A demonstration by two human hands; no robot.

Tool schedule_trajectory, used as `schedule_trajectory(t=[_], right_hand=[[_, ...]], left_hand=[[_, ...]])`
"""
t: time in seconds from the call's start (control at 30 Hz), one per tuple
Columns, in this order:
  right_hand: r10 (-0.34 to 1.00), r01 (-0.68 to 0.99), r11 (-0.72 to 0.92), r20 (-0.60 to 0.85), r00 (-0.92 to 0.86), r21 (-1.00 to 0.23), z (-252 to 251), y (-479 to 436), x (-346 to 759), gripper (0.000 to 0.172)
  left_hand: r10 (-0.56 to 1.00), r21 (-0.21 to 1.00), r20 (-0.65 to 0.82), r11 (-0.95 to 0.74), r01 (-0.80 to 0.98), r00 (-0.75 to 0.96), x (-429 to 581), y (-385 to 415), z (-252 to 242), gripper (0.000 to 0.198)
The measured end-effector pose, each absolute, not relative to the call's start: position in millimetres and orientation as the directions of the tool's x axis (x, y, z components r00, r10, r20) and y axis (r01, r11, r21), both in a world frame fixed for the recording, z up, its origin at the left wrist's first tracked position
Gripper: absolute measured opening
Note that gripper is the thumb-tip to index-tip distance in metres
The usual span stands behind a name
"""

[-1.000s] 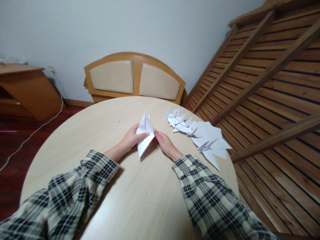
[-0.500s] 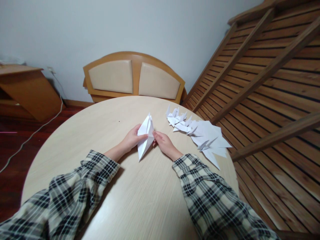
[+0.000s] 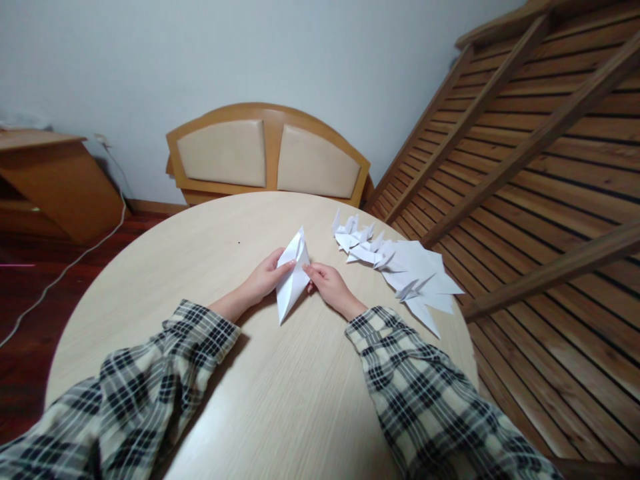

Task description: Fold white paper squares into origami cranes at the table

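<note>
Now, left to right, all places taken from the folded paper (image 3: 293, 285).

Far left of folded paper: wooden cabinet (image 3: 55, 180) against the wall, on dark floor; white cable (image 3: 70, 260) trailing from the wall across that floor.

Left of folded paper and nearer the wearer: plaid left sleeve (image 3: 150, 393) lying across the round pale desk (image 3: 200, 247).

Just left of folded paper: left hand (image 3: 261, 281), touching it. Fingers (image 3: 284, 266) curled closed on the left edge, thumb over the top face, the others hidden beneath.

Folded paper itself: white, long kite-like shape near the desk's middle. Narrow point toward the wearer, low at the desk surface; far end raised and split into two flaps. Held between both hands.

Just right of folded paper: right hand (image 3: 330, 288), touching it. Fingers (image 3: 311, 270) pinched shut on the right edge at mid-length; underside of the grip not visible.

Behind folded paper: wooden chair (image 3: 267, 153) with two beige back pads, close against the desk's far rim.

Right of folded paper, apart from it: cluster of small paper cranes (image 3: 360, 241) on the desk; further right, touching the cranes, loose overlapping white sheets (image 3: 425, 270).

Far right of folded paper: slatted wooden frame (image 3: 525, 167), leaning against the wall.
</note>
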State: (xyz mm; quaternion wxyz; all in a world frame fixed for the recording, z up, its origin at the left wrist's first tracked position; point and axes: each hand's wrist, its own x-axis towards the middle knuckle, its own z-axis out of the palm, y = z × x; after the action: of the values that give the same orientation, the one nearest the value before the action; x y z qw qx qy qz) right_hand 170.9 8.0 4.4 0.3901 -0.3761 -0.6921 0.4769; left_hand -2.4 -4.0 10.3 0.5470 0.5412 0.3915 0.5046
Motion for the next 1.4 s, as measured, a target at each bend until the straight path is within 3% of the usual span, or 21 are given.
schedule_trajectory(t=[0.2, 0.5, 0.73, 0.93, 1.07, 1.27, 1.4], right_hand=[[0.9, 0.169, 0.267, 0.183, -0.395, -0.949, 4, 10, 171, 0.047], [0.9, 0.171, 0.287, 0.205, -0.384, -0.943, 1, 11, 171, 0.046], [0.899, 0.192, 0.31, 0.221, -0.379, -0.931, 2, 11, 171, 0.051], [0.895, 0.205, 0.301, 0.202, -0.397, -0.931, 1, 12, 172, 0.05], [0.886, 0.261, 0.388, 0.28, -0.37, -0.884, 2, 13, 173, 0.044], [0.918, 0.122, 0.321, 0.278, -0.281, -0.939, 1, 17, 171, 0.034], [0.945, 0.093, 0.296, 0.277, -0.175, -0.951, 7, 18, 171, 0.041]], left_hand=[[0.981, 0.986, 0.099, -0.075, -0.151, 0.164, -3, -2, 8, 0.03], [0.974, 0.985, 0.121, -0.095, -0.145, 0.189, -1, -3, 9, 0.034], [0.97, 0.982, 0.172, -0.183, 0.051, 0.173, -4, -2, 7, 0.048], [0.97, 0.98, 0.176, -0.188, 0.06, 0.167, -4, 0, 4, 0.046], [0.969, 0.981, 0.172, -0.185, 0.06, 0.175, -4, 0, 5, 0.046], [0.952, 0.974, 0.172, -0.203, 0.104, 0.254, -5, -4, 9, 0.041], [0.941, 0.96, 0.185, -0.235, 0.154, 0.284, -5, -4, 9, 0.04]])
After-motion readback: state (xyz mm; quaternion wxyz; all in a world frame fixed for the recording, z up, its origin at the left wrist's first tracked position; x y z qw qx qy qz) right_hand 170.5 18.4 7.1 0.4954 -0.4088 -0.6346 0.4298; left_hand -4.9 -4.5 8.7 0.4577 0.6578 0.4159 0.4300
